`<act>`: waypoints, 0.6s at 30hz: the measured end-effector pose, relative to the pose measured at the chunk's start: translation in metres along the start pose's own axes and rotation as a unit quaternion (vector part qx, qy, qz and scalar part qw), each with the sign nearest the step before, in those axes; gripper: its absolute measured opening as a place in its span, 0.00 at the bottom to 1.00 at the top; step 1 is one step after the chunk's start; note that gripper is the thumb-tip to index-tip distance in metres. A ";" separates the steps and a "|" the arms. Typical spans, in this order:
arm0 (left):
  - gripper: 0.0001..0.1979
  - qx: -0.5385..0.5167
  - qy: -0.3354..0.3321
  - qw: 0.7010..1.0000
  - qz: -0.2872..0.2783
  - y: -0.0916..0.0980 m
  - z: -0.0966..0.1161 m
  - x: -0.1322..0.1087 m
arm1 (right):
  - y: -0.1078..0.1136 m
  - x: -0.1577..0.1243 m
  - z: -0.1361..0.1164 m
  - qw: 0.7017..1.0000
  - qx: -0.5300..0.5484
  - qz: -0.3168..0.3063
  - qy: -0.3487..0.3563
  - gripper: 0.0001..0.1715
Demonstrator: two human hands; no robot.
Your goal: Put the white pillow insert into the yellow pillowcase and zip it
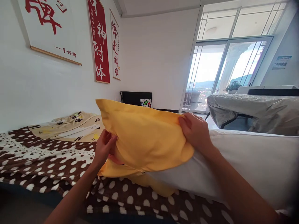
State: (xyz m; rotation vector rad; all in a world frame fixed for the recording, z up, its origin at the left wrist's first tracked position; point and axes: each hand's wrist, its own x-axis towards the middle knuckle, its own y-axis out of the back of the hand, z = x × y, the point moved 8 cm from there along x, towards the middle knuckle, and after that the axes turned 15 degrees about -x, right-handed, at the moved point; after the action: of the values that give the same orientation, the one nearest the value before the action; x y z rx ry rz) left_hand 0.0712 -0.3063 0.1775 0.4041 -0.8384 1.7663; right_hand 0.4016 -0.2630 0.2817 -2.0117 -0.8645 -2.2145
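A yellow pillowcase [142,137] covers the far end of a long white pillow [252,161] that lies across a bed. My left hand [104,148] pinches the pillowcase's lower left edge, fingers closed on the fabric. My right hand [195,130] grips the pillowcase's upper right edge where it meets the bare white pillow. The open hem of the pillowcase bunches below, near the blanket.
A brown blanket with white dots [53,165] covers the bed. A beige patterned cloth [70,124] lies at its far end by the wall. A table under a grey cover [254,112] stands to the right. Glass balcony doors [224,68] are behind.
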 end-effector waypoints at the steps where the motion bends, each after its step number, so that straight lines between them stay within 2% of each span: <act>1: 0.17 0.012 0.000 1.000 -0.013 0.000 -0.002 -0.003 | 0.000 -0.001 -0.002 1.000 0.006 0.003 0.007 0.12; 3: 0.17 0.011 0.015 1.000 -0.023 0.005 -0.006 -0.005 | -0.001 -0.002 -0.004 0.999 0.019 0.018 0.027 0.11; 6: 0.20 -0.031 0.083 0.995 -0.039 0.015 -0.018 -0.005 | -0.002 -0.005 -0.002 0.998 0.028 0.045 0.039 0.11; 8: 0.22 -0.024 0.115 0.992 -0.049 0.020 -0.022 -0.005 | -0.004 -0.007 -0.001 0.998 0.026 0.050 0.035 0.12; 10: 0.18 0.030 0.089 0.995 -0.029 0.026 -0.018 -0.004 | -0.006 -0.009 -0.003 0.998 0.023 0.045 0.034 0.13; 14: 0.17 0.129 -0.032 0.988 0.082 0.035 -0.002 -0.009 | -0.007 -0.009 -0.007 0.999 0.007 0.027 0.039 0.14; 16: 0.17 0.125 -0.053 0.982 0.133 0.037 -0.003 -0.011 | -0.006 -0.007 -0.003 0.999 -0.002 0.028 0.039 0.13; 18: 0.17 0.078 -0.060 0.981 0.167 0.037 -0.009 -0.009 | -0.002 -0.004 0.006 0.999 -0.008 0.045 0.023 0.13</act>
State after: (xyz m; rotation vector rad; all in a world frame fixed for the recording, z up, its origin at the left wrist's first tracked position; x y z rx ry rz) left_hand 0.0410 -0.3129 0.1528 0.4996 -0.8961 2.1450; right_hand 0.4069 -0.2603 0.2777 -1.9563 -0.7400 -2.2169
